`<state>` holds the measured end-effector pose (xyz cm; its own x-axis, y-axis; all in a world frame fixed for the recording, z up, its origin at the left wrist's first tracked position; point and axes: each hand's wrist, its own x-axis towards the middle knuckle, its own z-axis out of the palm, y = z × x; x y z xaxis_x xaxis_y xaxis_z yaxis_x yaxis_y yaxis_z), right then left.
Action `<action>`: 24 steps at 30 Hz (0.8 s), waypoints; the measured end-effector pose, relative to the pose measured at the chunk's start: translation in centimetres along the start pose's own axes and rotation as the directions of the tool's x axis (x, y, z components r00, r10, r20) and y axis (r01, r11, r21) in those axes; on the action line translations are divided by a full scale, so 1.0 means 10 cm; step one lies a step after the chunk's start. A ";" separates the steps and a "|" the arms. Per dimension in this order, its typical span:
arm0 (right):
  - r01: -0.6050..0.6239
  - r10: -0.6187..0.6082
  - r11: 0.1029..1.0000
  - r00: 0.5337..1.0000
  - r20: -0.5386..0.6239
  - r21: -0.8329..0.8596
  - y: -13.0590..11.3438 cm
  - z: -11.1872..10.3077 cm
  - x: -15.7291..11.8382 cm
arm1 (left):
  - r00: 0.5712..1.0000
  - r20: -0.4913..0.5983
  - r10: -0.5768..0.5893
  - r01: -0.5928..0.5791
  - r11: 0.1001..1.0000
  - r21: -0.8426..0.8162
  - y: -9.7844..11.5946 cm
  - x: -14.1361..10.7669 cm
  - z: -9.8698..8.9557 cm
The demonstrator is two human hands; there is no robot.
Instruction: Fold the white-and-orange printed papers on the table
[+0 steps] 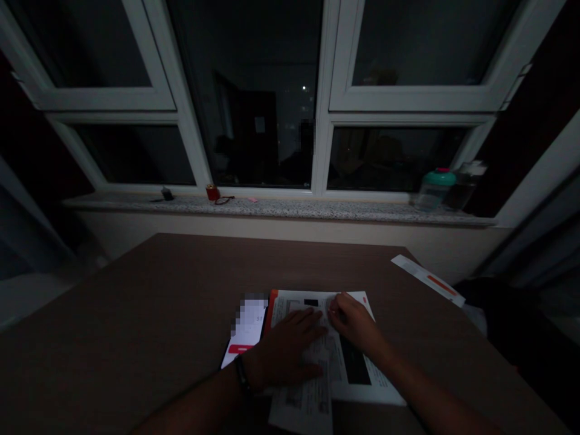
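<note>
Though the dim light makes it hard to tell whether the fingers grip anything, the left hand (290,347) lies flat on printed papers (351,305) and the right hand (356,320) rests fingertips on them just beside it, on a brown table (136,302), near a lit smartphone (247,323).

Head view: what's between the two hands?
In the head view, printed white paper lies between the left hand and the right hand; nothing else shows there.
</note>
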<state>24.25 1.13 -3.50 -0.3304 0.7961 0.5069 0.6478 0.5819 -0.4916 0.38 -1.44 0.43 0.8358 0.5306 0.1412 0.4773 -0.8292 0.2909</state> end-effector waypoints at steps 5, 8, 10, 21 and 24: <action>0.038 -0.039 0.999 0.999 0.027 0.039 -0.04 -0.03 -0.01 | 1.000 -0.017 0.004 -0.004 1.000 -0.003 -0.02 0.02 0.01; 0.054 -0.057 0.997 0.997 0.050 0.059 -0.06 -0.04 -0.01 | 1.000 -0.012 -0.002 0.002 1.000 0.003 -0.03 0.03 0.01; 0.071 -0.077 0.995 0.994 0.081 0.075 -0.08 -0.05 -0.02 | 1.000 -0.011 0.003 -0.003 1.000 0.002 -0.02 0.05 0.00; 0.167 -0.170 0.985 0.981 0.096 0.039 -0.07 -0.05 0.02 | 0.999 -0.028 0.021 -0.020 1.000 0.014 0.00 0.08 0.00; 0.097 -0.097 0.995 0.994 0.054 0.008 -0.04 -0.03 0.03 | 0.999 -0.031 0.025 -0.024 1.000 0.009 -0.01 0.08 0.00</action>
<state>24.08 1.04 -2.93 -0.4281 0.7435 0.5137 0.6072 0.6577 -0.4459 0.97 -0.95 0.50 0.8386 0.5151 0.1775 0.4592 -0.8435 0.2785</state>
